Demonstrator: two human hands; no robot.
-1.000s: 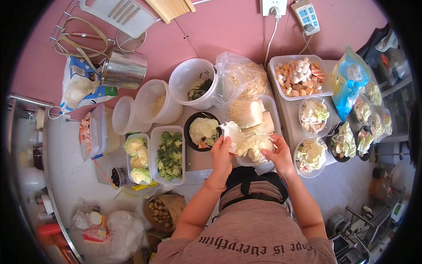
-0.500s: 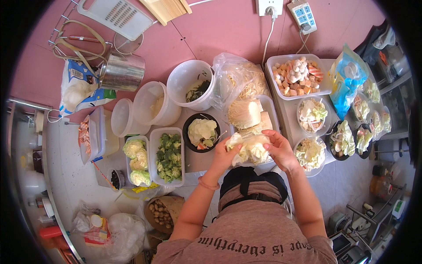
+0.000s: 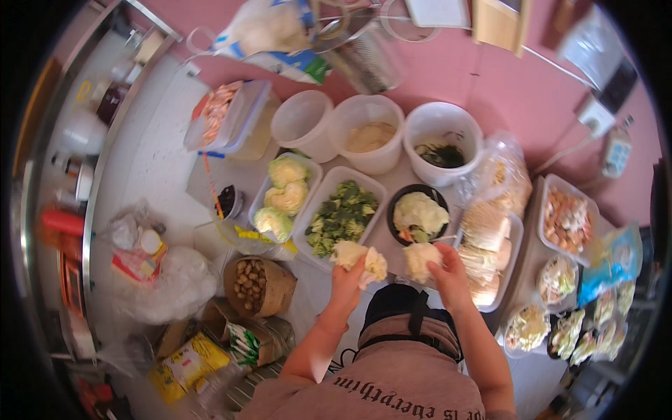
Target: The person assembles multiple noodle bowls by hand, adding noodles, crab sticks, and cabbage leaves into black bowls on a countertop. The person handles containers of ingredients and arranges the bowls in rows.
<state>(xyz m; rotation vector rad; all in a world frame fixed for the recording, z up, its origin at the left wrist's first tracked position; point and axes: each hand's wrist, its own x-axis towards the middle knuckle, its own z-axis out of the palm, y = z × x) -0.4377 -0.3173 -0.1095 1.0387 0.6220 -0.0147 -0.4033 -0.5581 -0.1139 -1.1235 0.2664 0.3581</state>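
Note:
My left hand (image 3: 344,287) is closed on a pale cabbage piece (image 3: 376,267), above the near edge of the white tray of broccoli florets (image 3: 344,215). My right hand (image 3: 453,278) grips another pale cabbage piece (image 3: 421,262), just in front of a black bowl (image 3: 393,236). Cabbage leaves (image 3: 420,212) with some orange and green bits lie in that bowl. To its right, a long tub (image 3: 516,241) holds bundles of enoki mushrooms (image 3: 485,227). A narrow tray of cabbage halves (image 3: 283,183) stands left of the broccoli.
White buckets (image 3: 444,117) line the back wall beside a bag of noodle-like strands (image 3: 505,171). Filled bowls (image 3: 526,329) and a tub of mixed pieces (image 3: 568,217) stand at right. Below left are a paper bag of small round brown items (image 3: 250,281) and plastic bags (image 3: 175,287).
The view has swung left. My hands have moved apart and left, from over the enoki tub to near the black bowl and broccoli, each with a cabbage piece.

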